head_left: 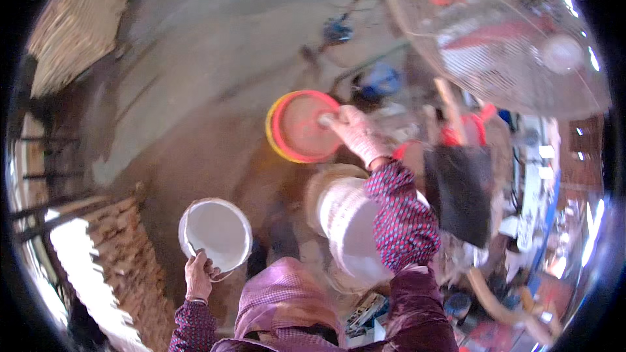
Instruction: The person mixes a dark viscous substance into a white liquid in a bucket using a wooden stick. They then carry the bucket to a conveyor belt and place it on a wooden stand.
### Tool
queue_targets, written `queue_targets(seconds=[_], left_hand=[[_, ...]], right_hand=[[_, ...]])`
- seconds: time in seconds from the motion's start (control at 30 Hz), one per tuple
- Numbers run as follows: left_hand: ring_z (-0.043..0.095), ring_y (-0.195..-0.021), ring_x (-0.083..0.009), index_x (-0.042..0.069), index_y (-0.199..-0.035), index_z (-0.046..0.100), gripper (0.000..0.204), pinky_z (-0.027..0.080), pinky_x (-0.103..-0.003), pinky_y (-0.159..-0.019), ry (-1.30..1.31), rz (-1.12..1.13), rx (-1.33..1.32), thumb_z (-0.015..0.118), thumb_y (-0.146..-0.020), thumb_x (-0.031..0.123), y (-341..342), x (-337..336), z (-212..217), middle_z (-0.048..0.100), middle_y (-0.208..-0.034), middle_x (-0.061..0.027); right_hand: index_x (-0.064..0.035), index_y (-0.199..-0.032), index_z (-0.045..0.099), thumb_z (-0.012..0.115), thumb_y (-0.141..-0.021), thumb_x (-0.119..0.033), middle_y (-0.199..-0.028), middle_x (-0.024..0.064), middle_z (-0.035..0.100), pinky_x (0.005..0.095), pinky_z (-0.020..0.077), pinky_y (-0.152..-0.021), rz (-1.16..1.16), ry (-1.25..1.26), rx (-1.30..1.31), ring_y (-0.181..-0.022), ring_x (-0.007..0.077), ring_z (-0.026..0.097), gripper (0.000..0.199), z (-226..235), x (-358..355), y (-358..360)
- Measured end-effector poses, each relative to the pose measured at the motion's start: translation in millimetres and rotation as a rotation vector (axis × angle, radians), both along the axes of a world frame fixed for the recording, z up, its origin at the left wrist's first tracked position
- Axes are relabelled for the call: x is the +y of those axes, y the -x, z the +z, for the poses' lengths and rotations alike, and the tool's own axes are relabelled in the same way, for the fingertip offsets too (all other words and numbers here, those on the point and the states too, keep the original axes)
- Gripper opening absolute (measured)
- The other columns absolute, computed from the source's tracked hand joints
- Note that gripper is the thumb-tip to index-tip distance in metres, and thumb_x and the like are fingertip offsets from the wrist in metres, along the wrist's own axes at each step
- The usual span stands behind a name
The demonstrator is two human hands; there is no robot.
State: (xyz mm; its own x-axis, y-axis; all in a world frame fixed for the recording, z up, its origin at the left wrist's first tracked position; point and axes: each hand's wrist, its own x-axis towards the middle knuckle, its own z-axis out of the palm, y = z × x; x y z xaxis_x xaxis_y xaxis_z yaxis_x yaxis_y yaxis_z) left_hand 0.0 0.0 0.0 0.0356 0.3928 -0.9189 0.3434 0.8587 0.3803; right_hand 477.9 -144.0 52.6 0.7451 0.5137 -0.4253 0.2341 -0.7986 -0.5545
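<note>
My left hand [200,274], at lower left, is closed on the rim or handle of a white bucket [236,262]. The bucket's mouth is turned up, and its white inside shows nothing in it. Farther ahead and to the right, my right hand [358,133] grips the right edge of a round red-rimmed pan [306,127]. A yellow rim [270,132] shows along its left side. The pan's inside is brownish; whether it is mesh or solid I cannot tell. Below my right forearm stands a large white tub [342,221], partly hidden by my sleeve.
A dark bag [460,189] is right of my forearm. A big round mesh [424,19] covers the upper right. Blue items [381,81] lie on the floor ahead. Stacked wood-like pieces [124,254] are at lower left, a corrugated sheet [85,19] at upper left.
</note>
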Motion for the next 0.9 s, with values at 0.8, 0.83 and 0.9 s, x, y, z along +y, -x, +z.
queue_targets(seconds=[0.8, 0.83, 0.9], left_hand=[[0.043, -0.047, -0.0097, 0.009, -0.084, 0.055, 0.011, 0.045, -0.028, -0.044, -0.189, -0.243, -0.136, 0.056, -0.083, 0.020, 48.5, -15.8, 36.9, 0.045, -0.063, 0.0016], [0.043, -0.048, -0.0097, 0.009, -0.085, 0.055, 0.011, 0.045, -0.028, -0.044, -0.210, -0.251, -0.095, 0.056, -0.083, 0.020, 50.4, -17.0, 39.0, 0.045, -0.064, 0.0014], [0.044, -0.048, -0.0098, 0.008, -0.086, 0.057, 0.012, 0.045, -0.028, -0.044, -0.251, -0.264, -0.015, 0.055, -0.083, 0.020, 56.3, -18.5, 39.9, 0.047, -0.065, 0.0010]], right_hand=[[-0.0093, -0.113, 0.055, 0.043, -0.091, -0.018, -0.116, 0.0149, 0.057, 0.0394, 0.0436, -0.096, -0.251, 0.189, -0.266, -0.113, 0.0304, 0.053, 0.026, 42.7, -383.5, 123.2], [-0.0089, -0.112, 0.056, 0.042, -0.093, -0.020, -0.116, 0.0149, 0.057, 0.0389, 0.0429, -0.097, -0.248, 0.171, -0.259, -0.113, 0.0304, 0.053, 0.026, 46.5, -383.6, 118.7], [-0.0071, -0.111, 0.058, 0.043, -0.094, -0.030, -0.116, 0.0164, 0.058, 0.0395, 0.0422, -0.097, -0.392, 0.212, -0.161, -0.114, 0.0318, 0.053, 0.032, 48.8, -367.3, 109.8]])
